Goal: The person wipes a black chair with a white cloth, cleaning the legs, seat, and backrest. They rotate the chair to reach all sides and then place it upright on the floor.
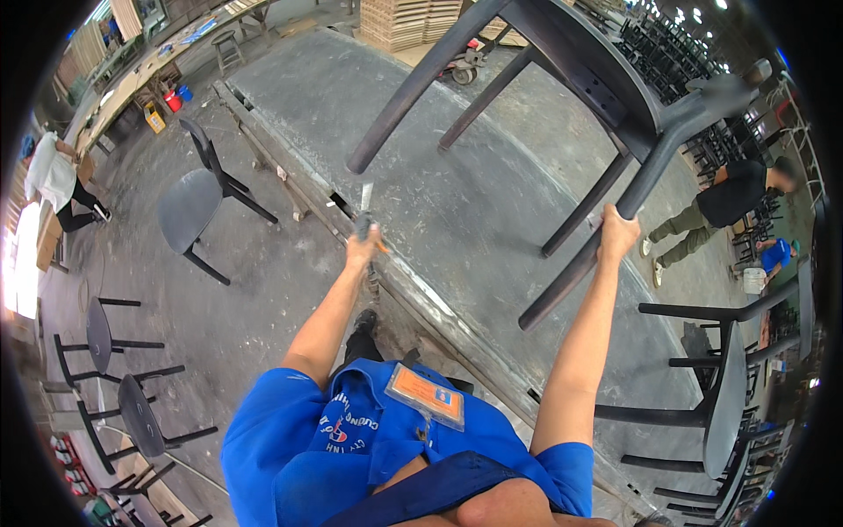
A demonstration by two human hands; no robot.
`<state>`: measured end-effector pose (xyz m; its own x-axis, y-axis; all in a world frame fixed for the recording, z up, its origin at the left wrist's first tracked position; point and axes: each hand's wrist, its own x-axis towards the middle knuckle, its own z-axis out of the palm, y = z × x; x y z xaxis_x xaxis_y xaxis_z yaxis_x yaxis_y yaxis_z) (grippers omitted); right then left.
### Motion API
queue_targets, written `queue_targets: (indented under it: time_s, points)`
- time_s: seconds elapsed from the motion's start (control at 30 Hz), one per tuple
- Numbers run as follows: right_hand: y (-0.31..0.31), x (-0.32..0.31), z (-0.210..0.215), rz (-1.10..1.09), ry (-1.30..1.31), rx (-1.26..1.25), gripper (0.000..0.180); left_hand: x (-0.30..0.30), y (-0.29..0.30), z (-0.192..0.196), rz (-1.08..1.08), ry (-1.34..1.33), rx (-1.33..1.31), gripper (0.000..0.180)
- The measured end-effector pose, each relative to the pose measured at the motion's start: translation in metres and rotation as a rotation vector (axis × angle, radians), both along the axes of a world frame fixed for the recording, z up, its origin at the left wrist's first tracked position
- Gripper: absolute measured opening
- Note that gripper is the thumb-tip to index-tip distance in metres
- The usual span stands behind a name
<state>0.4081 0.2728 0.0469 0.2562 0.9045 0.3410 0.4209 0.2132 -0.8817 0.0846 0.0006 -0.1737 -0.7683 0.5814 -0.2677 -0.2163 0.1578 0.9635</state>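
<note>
Figure: a worker in a blue shirt, seen from above, with both arms raised forward over a long grey workbench [492, 202].

Right hand [617, 235]: clenched around the back leg of a dark chair [606, 97], which is held up off the bench and tipped over. The gripped leg runs as one long dark bar from lower left, below the hand, up to the right, above it, where it joins the seat frame. The chair's other legs point down and to the left, toward the left hand; the nearest one ends just above and beside that hand. The chair's long axis thus lies diagonally, seat away from the worker, feet toward the bench.

Left hand [363, 246]: closed on a small hand tool [364, 215], gripped by its handle. The tool's narrow pale blade points straight up and away from the worker, its tip just below the end of the nearest chair leg; whether they touch cannot be told.

Surroundings: left of the left hand, a second dark chair [198, 206] lies tilted on the floor. Further chairs [720, 395] stand right of and below the right arm. Beyond the right hand a person in a black top [729, 198] stands; far left, a person in white [53, 176] bends.
</note>
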Motion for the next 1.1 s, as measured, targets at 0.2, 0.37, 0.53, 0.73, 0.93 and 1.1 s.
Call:
queue_targets:
  time_s: [0.2,0.37,0.53,0.73,0.93,1.1]
  points:
    - [0.015,0.003,0.004,0.066,0.099,-0.015,0.013,-0.107,0.029,-0.084,0.448,-0.086,0.009,0.046]
    - [0.028,0.011,0.005,0.045,0.086,-0.073,0.019,-0.158,0.051,-0.126,0.361,0.127,-0.319,0.055]
    - [0.024,0.012,0.005,0.021,0.073,-0.086,0.017,-0.179,0.047,-0.132,0.288,0.45,-0.505,0.059]
    - [0.002,0.005,0.002,-0.029,0.025,-0.09,0.018,-0.189,0.073,0.044,0.504,0.499,0.142,0.044]
    - [-0.019,-0.008,-0.002,-0.054,0.044,-0.052,0.017,-0.117,0.167,0.28,-0.408,1.925,0.49,0.044]
    - [-0.03,-0.011,-0.006,-0.077,0.055,-0.048,0.022,-0.053,0.269,0.331,-0.348,2.487,0.238,0.061]
